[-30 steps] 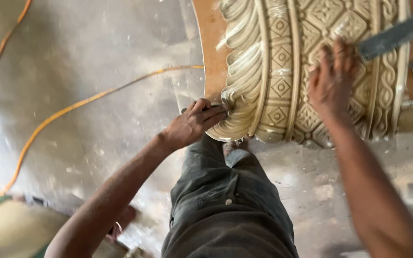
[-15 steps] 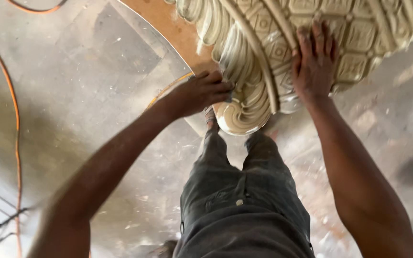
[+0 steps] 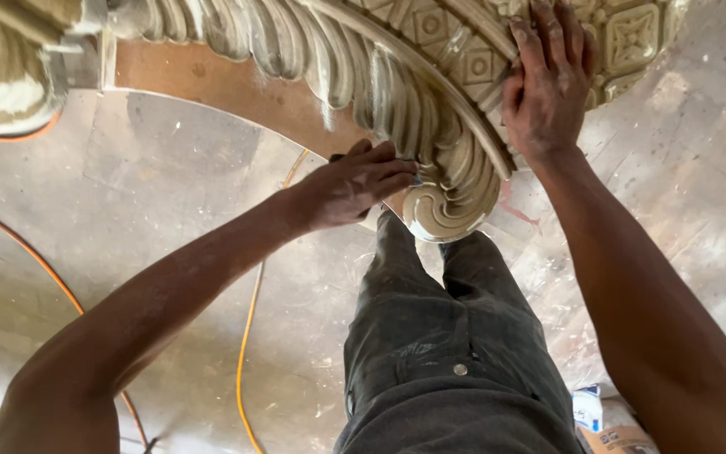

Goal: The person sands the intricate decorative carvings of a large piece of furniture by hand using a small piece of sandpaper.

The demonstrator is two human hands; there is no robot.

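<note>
- Moulding (image 3: 430, 92): curved cream relief piece with fluted leaves and square rosette panels, lying on a brown board (image 3: 237, 88) at the far side, its scroll end (image 3: 447, 206) nearest you, just above your knees.
- Left hand (image 3: 355, 185): fingers curled against the fluted edge beside the scroll; a small dark thing seems pinched there, too hidden to name. Half a second ago it sat at much the same spot.
- Right hand (image 3: 548, 80): flat and open, palm down on the rosette band, as before.
- Change: your view has closed in; both hands kept their places, so work stays at the scroll.
- Floor (image 3: 170, 219): dusty concrete, orange cable (image 3: 249, 336) on the left.
</note>
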